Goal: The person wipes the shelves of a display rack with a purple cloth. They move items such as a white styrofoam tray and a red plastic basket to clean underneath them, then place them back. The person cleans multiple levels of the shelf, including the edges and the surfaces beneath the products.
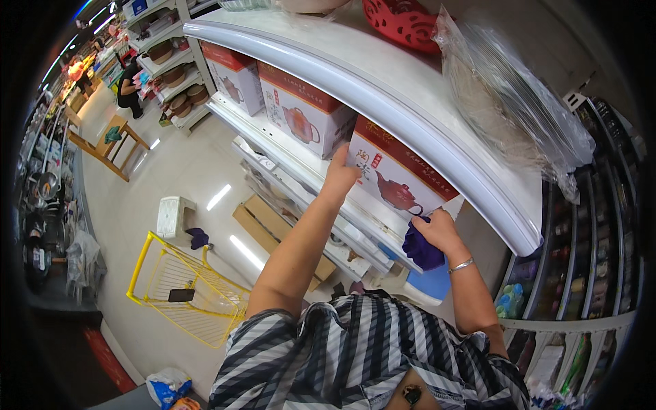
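On a white metal shelf stand several red and white cardboard boxes with teapot pictures and writing. My left hand [341,177] rests at the left edge of the nearest teapot box [394,171], its fingers partly hidden in the gap beside it. A second teapot box [302,110] stands left of that gap, and a third box [233,77] is farther left. At the near box's lower right corner, my right hand [436,230] holds a purple cloth [421,247], with fingertips partly hidden by the box's edge.
Above the boxes, an upper shelf [374,97] with a curved-looking front edge carries a red plastic basket [400,23] and plastic-wrapped goods [507,92]. A yellow shopping cart [189,292], a white stool [174,218] and a wooden chair [110,143] stand on the floor. A person [128,89] crouches farther off.
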`<control>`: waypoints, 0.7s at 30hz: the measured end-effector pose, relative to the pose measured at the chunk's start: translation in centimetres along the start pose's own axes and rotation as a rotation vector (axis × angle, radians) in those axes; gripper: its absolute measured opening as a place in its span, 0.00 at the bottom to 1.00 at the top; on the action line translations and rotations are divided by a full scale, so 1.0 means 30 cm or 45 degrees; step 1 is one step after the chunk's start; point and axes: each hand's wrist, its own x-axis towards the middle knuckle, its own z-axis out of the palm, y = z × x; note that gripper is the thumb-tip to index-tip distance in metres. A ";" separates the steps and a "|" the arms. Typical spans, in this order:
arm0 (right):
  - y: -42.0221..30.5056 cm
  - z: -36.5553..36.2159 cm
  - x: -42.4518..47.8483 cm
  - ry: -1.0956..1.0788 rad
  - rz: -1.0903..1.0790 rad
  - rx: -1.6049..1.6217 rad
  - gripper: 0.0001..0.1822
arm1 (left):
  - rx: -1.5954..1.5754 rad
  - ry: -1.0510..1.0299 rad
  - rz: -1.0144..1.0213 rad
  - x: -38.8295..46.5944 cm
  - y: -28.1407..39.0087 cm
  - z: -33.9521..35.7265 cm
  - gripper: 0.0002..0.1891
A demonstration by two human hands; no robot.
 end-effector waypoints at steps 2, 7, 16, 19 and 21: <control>-0.021 0.012 -0.028 -0.066 0.044 -0.044 0.30 | 0.043 0.036 -0.011 -0.003 -0.026 -0.029 0.33; -0.013 0.030 -0.062 0.000 0.071 -0.065 0.34 | 0.066 -0.038 -0.091 -0.037 0.019 -0.018 0.34; -0.014 0.013 -0.111 0.064 0.067 -0.107 0.34 | 0.199 0.085 -0.014 -0.063 0.042 -0.004 0.34; 0.013 0.017 -0.162 0.141 0.047 -0.079 0.30 | 0.512 0.378 0.143 -0.058 -0.050 -0.035 0.32; 0.028 0.009 -0.207 0.171 0.092 0.005 0.26 | 0.567 0.366 0.047 -0.116 -0.029 -0.041 0.30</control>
